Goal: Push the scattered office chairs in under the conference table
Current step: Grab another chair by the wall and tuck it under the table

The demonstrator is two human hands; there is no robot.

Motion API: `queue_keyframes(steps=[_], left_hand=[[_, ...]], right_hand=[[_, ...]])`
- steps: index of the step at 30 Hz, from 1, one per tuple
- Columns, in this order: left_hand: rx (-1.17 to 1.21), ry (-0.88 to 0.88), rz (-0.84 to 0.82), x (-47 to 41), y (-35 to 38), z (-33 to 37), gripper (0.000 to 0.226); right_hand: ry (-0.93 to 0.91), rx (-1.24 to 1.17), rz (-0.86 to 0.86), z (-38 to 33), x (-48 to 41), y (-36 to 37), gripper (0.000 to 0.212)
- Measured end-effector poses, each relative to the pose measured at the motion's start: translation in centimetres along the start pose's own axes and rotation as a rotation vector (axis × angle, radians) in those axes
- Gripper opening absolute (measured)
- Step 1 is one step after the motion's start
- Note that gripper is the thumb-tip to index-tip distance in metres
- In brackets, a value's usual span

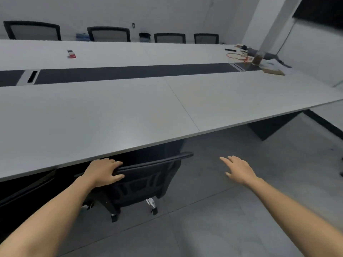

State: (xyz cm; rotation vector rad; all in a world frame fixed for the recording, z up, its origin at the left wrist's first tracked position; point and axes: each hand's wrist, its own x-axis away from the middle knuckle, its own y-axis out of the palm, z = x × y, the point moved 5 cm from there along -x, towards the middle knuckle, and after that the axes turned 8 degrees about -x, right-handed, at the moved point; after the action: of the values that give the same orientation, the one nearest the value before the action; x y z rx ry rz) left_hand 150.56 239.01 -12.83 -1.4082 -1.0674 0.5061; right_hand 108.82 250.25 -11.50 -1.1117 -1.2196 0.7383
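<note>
We have the black chair (141, 180) near centre, its back just at the table (111, 115) edge, seat seemingly already under; left hand (104, 172) grips the left end of the top rail, fingers curled over it; right hand (238, 169) hangs over the floor to the right, fingers spread, holding nothing; we'd bring it onto the rail's right end so the push goes straight, not skewed; seat and front wheels hidden under the table; far chairs (109, 33) blurred, only their backs showing.
</note>
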Motion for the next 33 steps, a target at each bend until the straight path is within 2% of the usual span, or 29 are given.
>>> queue_keyframes(steps=[6,9,14,21,25,28,33], left_hand=[[0.028,0.144,0.161,-3.5,-7.3,8.2,0.057],[0.077,0.249,0.238,-4.9,-10.5,14.8,0.055],[0.116,0.444,0.307,-5.3,-14.4,30.3,0.055],[0.210,0.664,0.199,-1.0,-16.1,54.5,0.051],[0.266,0.750,0.141,2.8,-15.8,66.2,0.049],[0.277,0.811,0.084,6.1,-15.6,72.9,0.049],[0.262,0.908,0.081,9.7,-17.4,82.9,0.047]], right_hand=[[0.245,-0.057,0.046,10.2,7.0,-0.4,0.059],[0.347,-0.099,0.074,14.8,11.9,0.0,0.060],[0.548,-0.182,0.089,24.2,24.3,3.3,0.057],[0.888,-0.245,0.062,36.0,46.0,10.2,0.059],[1.035,-0.289,0.087,40.3,56.3,13.3,0.058],[1.110,-0.342,0.123,42.4,61.9,14.8,0.058],[1.214,-0.410,0.219,46.7,67.9,16.3,0.058]])
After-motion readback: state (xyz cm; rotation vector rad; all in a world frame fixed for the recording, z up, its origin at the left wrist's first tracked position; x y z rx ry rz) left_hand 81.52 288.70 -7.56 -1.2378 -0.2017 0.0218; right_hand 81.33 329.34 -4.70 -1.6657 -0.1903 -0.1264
